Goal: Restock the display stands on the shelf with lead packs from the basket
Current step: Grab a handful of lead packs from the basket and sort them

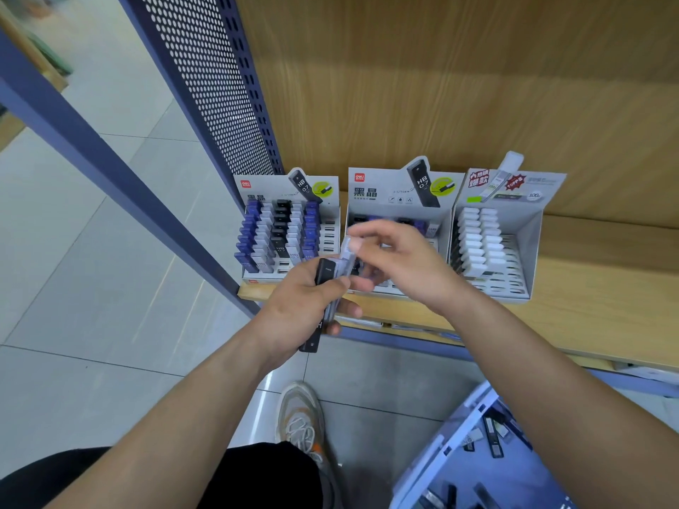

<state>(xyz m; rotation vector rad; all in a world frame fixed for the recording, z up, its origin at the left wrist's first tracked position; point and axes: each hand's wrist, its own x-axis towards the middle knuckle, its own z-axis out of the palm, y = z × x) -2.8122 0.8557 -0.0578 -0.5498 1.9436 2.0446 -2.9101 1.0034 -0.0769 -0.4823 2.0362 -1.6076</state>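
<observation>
At ten o'clock from the hands we find the left display stand (330, 233) on the shelf (595, 288). Its rows are packed with blue, white and black packs, and only the rightmost column of slots is bare. We judge it needs little more.

Below it, near the shelf edge, the left hand (294, 306) curls round a bundle of lead packs (325, 277), a black one outermost. The bundle stands roughly upright. We read it as a ready supply held close to the stands so that the other hand can draw from it one pack at a time.

At two o'clock from that bundle, the right hand (400, 262) pinches the top of a clear pack (347, 251) between thumb and forefinger, with the other fingers loosely spread. The clear pack touches the bundle, and we cannot tell whether it is free of it.

The right hand hovers in front of the middle display stand (371, 192). This stand shows packs only in its back row at twelve o'clock, with open slots below, so we judge it to be the stand being filled.

At three o'clock from there, the right display stand (532, 229) holds two columns of white-capped packs on its left side. The slots on its right side are open.

At five o'clock, down on the floor, the blue basket (441, 446) holds loose packs (492, 435). We take it that it sits there to be within reach of the right arm.
</observation>
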